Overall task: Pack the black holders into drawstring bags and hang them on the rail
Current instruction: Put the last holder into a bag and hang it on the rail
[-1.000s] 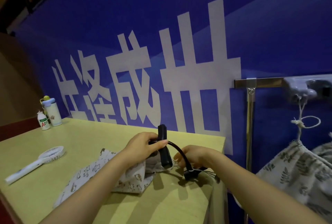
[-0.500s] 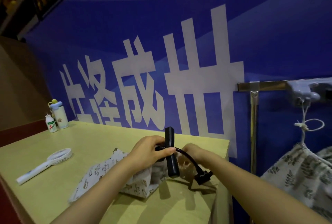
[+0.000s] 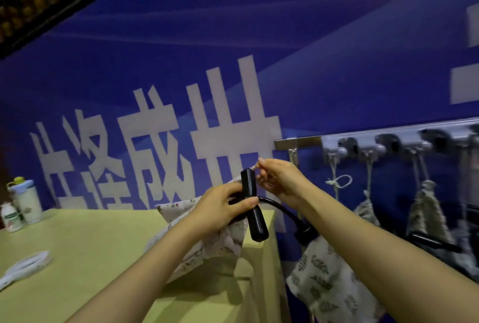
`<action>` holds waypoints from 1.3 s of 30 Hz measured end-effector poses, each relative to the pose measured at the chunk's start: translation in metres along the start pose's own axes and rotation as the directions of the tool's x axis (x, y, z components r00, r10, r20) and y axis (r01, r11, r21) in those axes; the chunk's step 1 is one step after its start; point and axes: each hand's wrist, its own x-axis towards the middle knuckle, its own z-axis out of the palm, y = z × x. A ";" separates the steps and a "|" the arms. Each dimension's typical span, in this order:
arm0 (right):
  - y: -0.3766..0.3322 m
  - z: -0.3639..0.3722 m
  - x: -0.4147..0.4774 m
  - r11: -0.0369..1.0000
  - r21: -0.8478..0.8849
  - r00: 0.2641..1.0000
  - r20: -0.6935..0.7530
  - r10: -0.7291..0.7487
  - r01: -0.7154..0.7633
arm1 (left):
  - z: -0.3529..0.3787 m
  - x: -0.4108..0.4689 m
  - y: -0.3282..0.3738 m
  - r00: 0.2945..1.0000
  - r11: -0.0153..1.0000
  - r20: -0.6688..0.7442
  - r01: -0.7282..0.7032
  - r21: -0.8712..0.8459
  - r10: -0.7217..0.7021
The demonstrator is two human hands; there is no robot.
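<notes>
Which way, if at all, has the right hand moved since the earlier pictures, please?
Yes. The right hand has risen from the table top, by its far corner, to just below the rail at its left end.

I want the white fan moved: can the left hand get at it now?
Probably not yet: the left hand grips the black holder against the printed bag. The fan lies far left on the table, with nothing seen between.

Two hands: left hand (image 3: 220,208), right hand (image 3: 280,180). Two black holders: held holder (image 3: 255,221) at centre, second holder (image 3: 435,242) at 4 o'clock, partly seen. At least three drawstring bags: printed bag (image 3: 207,242), leaf-print bag (image 3: 329,281), gathered bag (image 3: 425,206). Four grey hooks (image 3: 368,149) on one rail (image 3: 298,142). Two bottles at 9 o'clock: tall bottle (image 3: 27,203), small bottle (image 3: 10,217). One handheld fan (image 3: 26,265).
</notes>
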 end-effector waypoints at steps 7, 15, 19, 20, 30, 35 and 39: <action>-0.054 -0.040 -0.044 0.994 -0.028 0.994 -0.023 -0.104 0.103 | 0.024 0.008 0.068 0.994 0.985 -0.002 -0.106 -0.136 0.107; -0.167 -0.130 -0.177 0.809 -0.588 0.908 -0.351 -0.230 -0.022 | 0.121 0.012 0.208 0.944 0.911 0.071 -0.291 -0.292 0.324; -0.212 -0.164 -0.227 0.685 -0.712 0.854 -0.445 -0.269 -0.155 | 0.166 0.007 0.266 0.932 0.846 0.102 -0.265 -0.464 0.348; -0.221 -0.172 -0.242 0.658 -0.727 0.833 -0.477 -0.279 -0.196 | 0.177 0.005 0.284 0.929 0.822 0.100 -0.260 -0.507 0.356; -0.256 -0.226 -0.286 0.482 -0.763 0.711 -0.616 -0.339 -0.432 | 0.250 0.003 0.372 0.914 0.653 0.271 0.008 -0.757 0.303; -0.253 -0.259 -0.270 0.486 -0.748 0.684 -0.640 -0.349 -0.452 | 0.289 0.030 0.373 0.925 0.628 0.323 0.132 -0.767 0.200; -0.246 -0.282 -0.249 0.528 -0.725 0.666 -0.660 -0.347 -0.443 | 0.310 0.051 0.370 0.924 0.588 0.356 0.209 -0.782 0.144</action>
